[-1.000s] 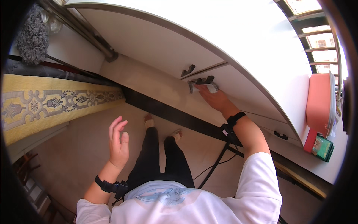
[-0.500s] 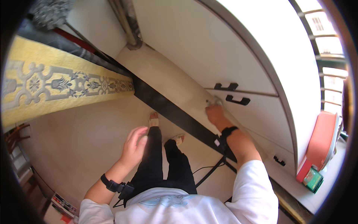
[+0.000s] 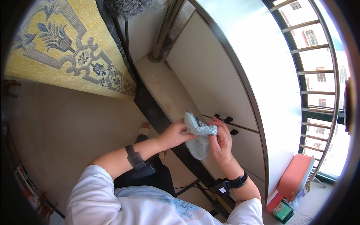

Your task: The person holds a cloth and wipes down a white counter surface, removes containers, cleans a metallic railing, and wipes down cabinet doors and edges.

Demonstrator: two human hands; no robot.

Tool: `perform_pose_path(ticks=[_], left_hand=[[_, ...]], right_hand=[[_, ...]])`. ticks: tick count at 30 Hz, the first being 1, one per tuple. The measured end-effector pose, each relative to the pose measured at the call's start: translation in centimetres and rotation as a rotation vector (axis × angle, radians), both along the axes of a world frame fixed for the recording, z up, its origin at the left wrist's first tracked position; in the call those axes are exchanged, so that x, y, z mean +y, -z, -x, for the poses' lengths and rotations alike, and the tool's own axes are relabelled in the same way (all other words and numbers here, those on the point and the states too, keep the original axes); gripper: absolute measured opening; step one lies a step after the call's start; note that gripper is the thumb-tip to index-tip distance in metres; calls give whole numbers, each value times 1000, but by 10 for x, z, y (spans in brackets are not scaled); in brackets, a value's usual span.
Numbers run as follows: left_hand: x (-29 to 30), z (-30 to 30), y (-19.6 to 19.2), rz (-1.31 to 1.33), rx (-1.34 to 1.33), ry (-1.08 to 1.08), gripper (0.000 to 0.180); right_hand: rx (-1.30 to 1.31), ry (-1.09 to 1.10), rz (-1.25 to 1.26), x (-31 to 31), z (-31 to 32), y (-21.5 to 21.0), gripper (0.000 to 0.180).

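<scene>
A pale blue-grey cloth (image 3: pixel 198 149) with a textured surface is bunched up in front of my body, a darker patch showing inside its upper fold. My left hand (image 3: pixel 175 134) pinches its left side between thumb and fingers. On the other side, my right hand (image 3: pixel 222 144) grips the gathered end of the cloth with thumb and fingertips. One part of the cloth stands up above the hands, and a loose flap hangs below them. Just beyond my right hand are the black handles (image 3: pixel 223 119) of a white cabinet (image 3: pixel 213 71).
A yellow patterned curtain (image 3: pixel 82 56) hangs at the left, near a grey fluffy duster (image 3: pixel 129 7). A dark floor track (image 3: pixel 155 107) runs diagonally beneath my arms. On the right, a pink container (image 3: pixel 294 176) and a green box (image 3: pixel 283 212) stand by a barred window (image 3: pixel 318 71).
My right hand has come back from beside the cabinet, and my left hand has moved right to meet it. Both now hold the cloth. The view has turned and shifted right.
</scene>
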State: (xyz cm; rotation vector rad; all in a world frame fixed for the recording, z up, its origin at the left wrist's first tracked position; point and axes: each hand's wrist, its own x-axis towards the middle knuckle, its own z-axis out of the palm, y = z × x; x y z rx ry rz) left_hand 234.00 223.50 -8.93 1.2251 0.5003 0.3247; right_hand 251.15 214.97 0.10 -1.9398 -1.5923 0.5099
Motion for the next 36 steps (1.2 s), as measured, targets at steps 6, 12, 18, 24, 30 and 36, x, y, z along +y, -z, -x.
perform_pose_path(ticks=[6, 12, 18, 24, 30, 36], left_hand=[[16, 7, -29, 690, -166, -65, 44], [37, -18, -27, 401, -34, -325, 36], [114, -56, -41, 263, -258, -916, 21], [126, -108, -44, -274, -256, -749, 20], [154, -153, -24, -428, -414, -1182, 41], [170, -178, 19, -904, -125, -1366, 65]], right_hand=[[130, 90, 193, -3, -1, -25, 19], [-332, -179, -101, 14, -23, -79, 33], [-725, 100, 89, -27, -99, -121, 47], [-643, -24, 221, -51, -129, -92, 77], [-575, -3, 241, -53, -136, -93, 82], [-437, 48, 266, -63, -138, -84, 86]])
